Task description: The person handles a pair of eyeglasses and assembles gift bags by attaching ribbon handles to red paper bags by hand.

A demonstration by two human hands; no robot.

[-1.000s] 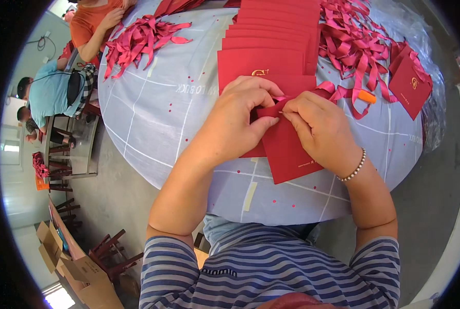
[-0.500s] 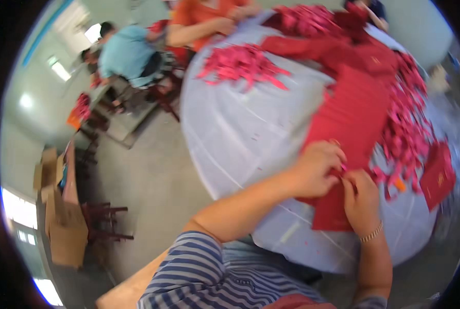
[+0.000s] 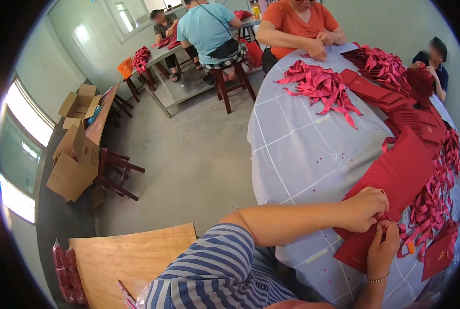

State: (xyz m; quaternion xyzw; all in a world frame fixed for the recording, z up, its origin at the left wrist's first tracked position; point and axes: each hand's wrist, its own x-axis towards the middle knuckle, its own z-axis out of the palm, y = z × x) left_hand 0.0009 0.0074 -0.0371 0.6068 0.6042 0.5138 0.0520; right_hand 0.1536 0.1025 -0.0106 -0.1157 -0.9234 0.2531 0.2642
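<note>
Both of my hands meet over the near right part of the table, fingers pinched close together. My left hand (image 3: 365,210), a ring on one finger, is closed on a short bit of pink-red ribbon (image 3: 382,216). From the near side my right hand (image 3: 385,246), with a beaded bracelet at the wrist, pinches the same ribbon. Beneath them lies a flat red card or sleeve (image 3: 354,252), partly covered by my hands. Just beyond, a fanned row of similar red cards (image 3: 395,167) is spread out. The ribbon's exact shape between my fingertips is hidden.
Loose pink ribbons (image 3: 430,206) heap along the right, beside a red card (image 3: 438,257) with a gold mark. Another ribbon pile (image 3: 320,87) lies farther off. Across the cloth-covered table (image 3: 291,154) sits a person in orange (image 3: 299,31). Cardboard boxes (image 3: 75,165) stand left.
The view has swung, showing more of the room and the wooden board at lower left. My hands stay together, pinching at the red card.
</note>
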